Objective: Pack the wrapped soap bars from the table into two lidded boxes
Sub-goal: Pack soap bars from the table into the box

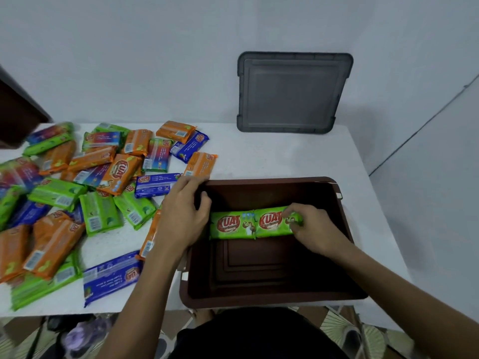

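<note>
While most of the soap still waits outside, only two green bars lie inside the brown box [344, 229], side by side in a row across its middle: left green bar [230, 226] and right green bar [272, 222], touching end to end. Right hand [315, 230] down in the box, fingertips [294, 219] pinched on the right end of the right green bar, seemingly settling it into line. Left hand [182, 216] curled over the box's left wall near the far left corner, fingers bent together over the rim, thumb inside close to the left green bar; hard to tell whether it touches that bar. Box bottom bare in front of and behind the row, so room for many more.

Heaped over the left half of the tabletop [259, 156], a loose pile of wrapped bars [77, 193] in orange, green and blue, some overlapping, several right beside the box's left wall. Grey lid [294, 92] propped upright against the wall at the far edge of the tabletop. No second box in sight, nor a lid for the brown one.

Judged from this, barely begun: first layer just started, nearly all bars left, both boxes yet to be closed.
</note>
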`<state>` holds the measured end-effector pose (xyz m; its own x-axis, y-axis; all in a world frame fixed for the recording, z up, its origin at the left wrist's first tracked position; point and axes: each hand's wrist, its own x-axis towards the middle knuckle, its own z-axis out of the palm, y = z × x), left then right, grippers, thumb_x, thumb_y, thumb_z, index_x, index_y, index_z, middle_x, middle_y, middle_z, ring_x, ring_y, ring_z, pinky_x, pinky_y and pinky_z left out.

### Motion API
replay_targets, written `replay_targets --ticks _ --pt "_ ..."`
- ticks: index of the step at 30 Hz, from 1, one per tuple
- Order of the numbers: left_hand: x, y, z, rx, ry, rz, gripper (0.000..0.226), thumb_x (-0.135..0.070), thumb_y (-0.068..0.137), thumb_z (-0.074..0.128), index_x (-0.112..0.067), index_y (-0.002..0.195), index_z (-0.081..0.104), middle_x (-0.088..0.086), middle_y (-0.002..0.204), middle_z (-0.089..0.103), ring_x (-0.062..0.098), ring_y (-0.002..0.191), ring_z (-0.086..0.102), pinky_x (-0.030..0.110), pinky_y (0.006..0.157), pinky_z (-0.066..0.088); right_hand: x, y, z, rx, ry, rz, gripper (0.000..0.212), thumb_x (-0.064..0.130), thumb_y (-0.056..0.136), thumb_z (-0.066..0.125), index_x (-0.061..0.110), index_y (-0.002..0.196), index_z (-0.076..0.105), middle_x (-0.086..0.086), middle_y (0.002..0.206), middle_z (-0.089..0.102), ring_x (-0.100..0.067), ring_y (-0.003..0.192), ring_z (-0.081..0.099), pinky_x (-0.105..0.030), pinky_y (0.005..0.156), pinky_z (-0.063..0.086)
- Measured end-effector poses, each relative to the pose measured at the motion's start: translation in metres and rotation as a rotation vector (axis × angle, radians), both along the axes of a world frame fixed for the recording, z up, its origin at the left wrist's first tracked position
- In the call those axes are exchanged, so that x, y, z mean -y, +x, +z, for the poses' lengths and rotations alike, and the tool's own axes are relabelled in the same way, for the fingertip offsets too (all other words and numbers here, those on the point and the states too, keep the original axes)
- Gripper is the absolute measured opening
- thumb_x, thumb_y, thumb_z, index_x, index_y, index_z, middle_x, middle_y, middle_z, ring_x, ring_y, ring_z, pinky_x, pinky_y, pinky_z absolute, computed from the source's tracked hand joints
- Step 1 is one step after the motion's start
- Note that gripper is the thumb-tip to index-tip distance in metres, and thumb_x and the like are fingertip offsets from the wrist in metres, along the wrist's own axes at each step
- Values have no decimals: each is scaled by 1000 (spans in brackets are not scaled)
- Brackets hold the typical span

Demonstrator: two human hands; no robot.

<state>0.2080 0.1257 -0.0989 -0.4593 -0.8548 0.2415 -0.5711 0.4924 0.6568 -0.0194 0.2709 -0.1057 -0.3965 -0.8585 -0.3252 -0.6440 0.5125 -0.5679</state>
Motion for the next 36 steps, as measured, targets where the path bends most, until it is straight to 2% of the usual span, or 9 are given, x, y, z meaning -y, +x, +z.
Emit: replay_targets --ticks 4,7,10,14,16,21,24,29,36 --pt "-4 3 -4 -22 18 4 40 -22 88 51 -12 125 64 3 121 61 14 107 56 32 88 50 2 9 -7 -330 135 220 33 3 91 48 20 119 51 -16 105 65 -38 90 65 -40 69 55" --pt "-7 2 -2 -48 45 6 43 -26 87 50 -13 126 63 1 123 59 7 108 51 29 90 48 6 14 0 -418 179 301 33 23 96 49 22 129 46 -14 107 66 -37 94 66 -41 72 55" --pt "-3 3 -3 -50 63 -13 39 -29 90 50 -17 126 62 -3 123 58 6 110 51 26 90 47 18 20 26 -535 49 344 24 36 98 42 23 116 52 -6 94 69 -30 85 68 -37 67 54" --pt "10 8 -1 -111 71 -58 29 -32 96 54 -21 121 65 -10 112 61 -2 99 56 8 79 43 65 29 60 -305 -312 352 19 37 96 48 24 94 62 7 65 63 -15 62 61 -34 61 49" --pt "26 16 -3 -113 55 -31 26 -30 98 54 -22 119 66 -10 108 61 -1 94 57 13 76 47 97 35 68 -196 -436 336 14 32 95 53 23 92 64 9 61 61 -12 57 58 -32 61 49" --pt "91 58 -21 102 -18 152 26 -23 94 59 -15 119 66 4 114 62 20 102 60 37 86 50 200 45 43 -173 -434 378 20 29 96 52 22 113 59 -3 98 69 -17 83 64 -35 74 54" --pt "131 85 -29 258 -21 310 31 -25 90 64 -14 119 65 12 114 62 31 100 60 41 78 51 260 51 16 -230 -370 454 25 28 96 51 19 119 57 -10 108 64 -24 98 61 -33 71 48" --pt "175 116 -44 595 157 408 56 -51 86 62 -16 128 52 18 123 56 41 109 56 48 79 50 325 66 -16 -298 -228 517 46 32 94 57 28 138 43 -16 120 55 -33 112 53 -38 82 47" --pt "184 120 -56 519 124 347 68 -51 75 74 -21 130 48 11 122 62 34 112 56 46 85 51 355 76 -42 -334 -157 468 37 30 95 57 27 130 45 -16 122 50 -33 117 44 -39 88 44"
